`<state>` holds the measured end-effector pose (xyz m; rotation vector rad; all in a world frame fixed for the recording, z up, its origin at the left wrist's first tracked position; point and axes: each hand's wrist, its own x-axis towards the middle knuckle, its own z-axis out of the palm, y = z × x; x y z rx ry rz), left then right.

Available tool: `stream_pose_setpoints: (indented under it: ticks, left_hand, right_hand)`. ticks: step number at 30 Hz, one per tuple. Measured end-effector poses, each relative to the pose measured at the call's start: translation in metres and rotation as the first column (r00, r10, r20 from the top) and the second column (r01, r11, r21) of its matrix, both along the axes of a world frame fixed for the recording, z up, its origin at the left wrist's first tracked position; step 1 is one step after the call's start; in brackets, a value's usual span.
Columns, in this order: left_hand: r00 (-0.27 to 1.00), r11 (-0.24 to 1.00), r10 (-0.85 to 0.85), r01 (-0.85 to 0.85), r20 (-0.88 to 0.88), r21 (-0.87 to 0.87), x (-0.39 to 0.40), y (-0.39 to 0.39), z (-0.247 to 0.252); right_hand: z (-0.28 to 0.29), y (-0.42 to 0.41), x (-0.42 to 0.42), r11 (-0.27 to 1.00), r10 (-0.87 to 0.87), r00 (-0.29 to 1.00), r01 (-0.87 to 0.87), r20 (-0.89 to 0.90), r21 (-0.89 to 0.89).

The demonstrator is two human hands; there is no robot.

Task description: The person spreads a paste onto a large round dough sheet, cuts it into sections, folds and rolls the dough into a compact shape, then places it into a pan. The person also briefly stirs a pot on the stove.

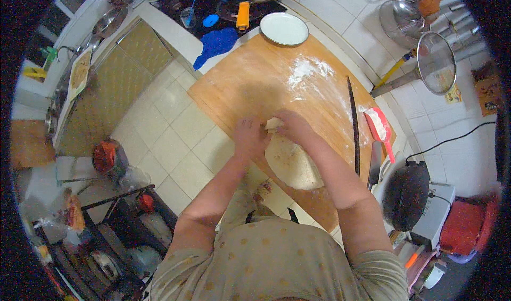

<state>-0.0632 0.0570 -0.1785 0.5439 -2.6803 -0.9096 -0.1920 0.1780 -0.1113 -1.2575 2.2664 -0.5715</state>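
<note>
A large, pale lump of dough (293,163) lies on the wooden board (223,85), close to the board's near left edge. Its far end narrows to a small knob that sticks up between my hands. My right hand (295,126) curls around this narrow end from the right. On the other side, my left hand (250,137) has its fingers bent and its thumb against the dough; part of its grip is hidden. Loose white flour (309,71) is spread over the board beyond my hands. A long, dark, tapered rod (353,125), like a thin rolling pin, rests to the right.
A pink-red scoop (377,125) of flour and a broad metal blade (374,163) lie at the board's right edge. A white enamel plate (284,28) sits at the far corner, near a blue cloth (219,43). A wire strainer (436,63) hangs on the right wall.
</note>
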Motion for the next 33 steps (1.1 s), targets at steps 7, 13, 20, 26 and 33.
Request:
stream_pose_setpoints:
  ticks: [7,13,20,26,33]
  left_hand:
    - [0.998,0.991,0.053,-0.048,0.032,-0.124,0.012,0.015,-0.023]
    - [0.998,0.996,-0.008,0.003,-0.055,-0.092,0.007,0.008,-0.002]
    - [0.969,0.978,-0.195,0.204,0.151,-0.052,-0.024,-0.013,0.011]
    - [0.972,0.954,-0.228,0.213,-0.048,-0.212,-0.008,-0.004,-0.015]
    - [0.956,0.974,-0.223,0.227,0.189,0.0,-0.015,-0.013,0.004]
  right_hand:
    - [-0.017,0.024,-0.023,0.967,0.204,0.957,-0.23,-0.207,-0.109]
    - [-0.016,0.024,-0.018,0.97,0.2,0.959,-0.222,-0.2,-0.098]
    - [-0.009,0.019,-0.017,0.985,0.044,0.999,-0.044,-0.002,-0.168]
    - [-0.013,0.015,-0.019,0.999,-0.05,0.996,0.051,0.075,-0.011]
    - [-0.022,0.003,-0.031,0.992,-0.001,0.998,-0.007,0.065,0.125]
